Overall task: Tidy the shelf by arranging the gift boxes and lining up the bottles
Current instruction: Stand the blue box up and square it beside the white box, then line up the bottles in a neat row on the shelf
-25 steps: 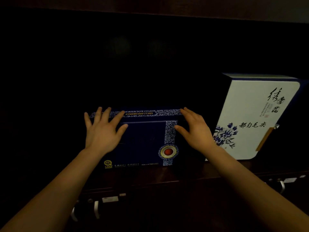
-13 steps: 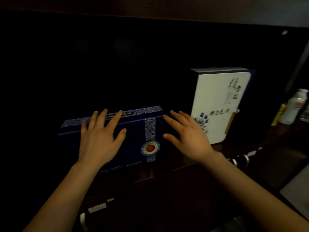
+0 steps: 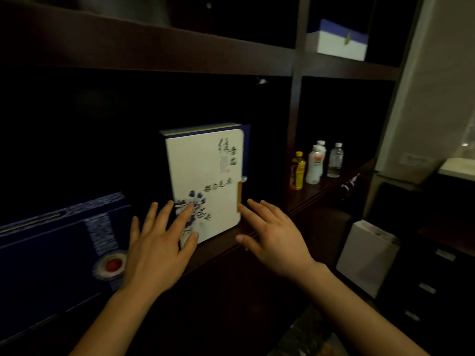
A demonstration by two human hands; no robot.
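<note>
A white gift box (image 3: 203, 173) with blue flowers and black script stands upright on the dark wooden shelf (image 3: 259, 242). My left hand (image 3: 156, 247) is spread open in front of its lower left corner. My right hand (image 3: 275, 237) is open at the box's lower right edge, fingertips near its tan clasp. A dark blue gift box (image 3: 51, 255) with a red seal lies low at the left. Several bottles stand in the compartment to the right: a yellow bottle (image 3: 297, 170), a white bottle (image 3: 315, 164) and a clear bottle (image 3: 335, 160).
A vertical shelf post (image 3: 294, 124) divides the two compartments. Another white and blue box (image 3: 339, 42) sits on the upper shelf at the right. A white bin (image 3: 367, 255) stands on the floor beside the cabinet, with drawers farther right.
Both hands left the dark blue box and moved right to the white box. The view swung right, bringing the bottles and upper shelf into sight.
</note>
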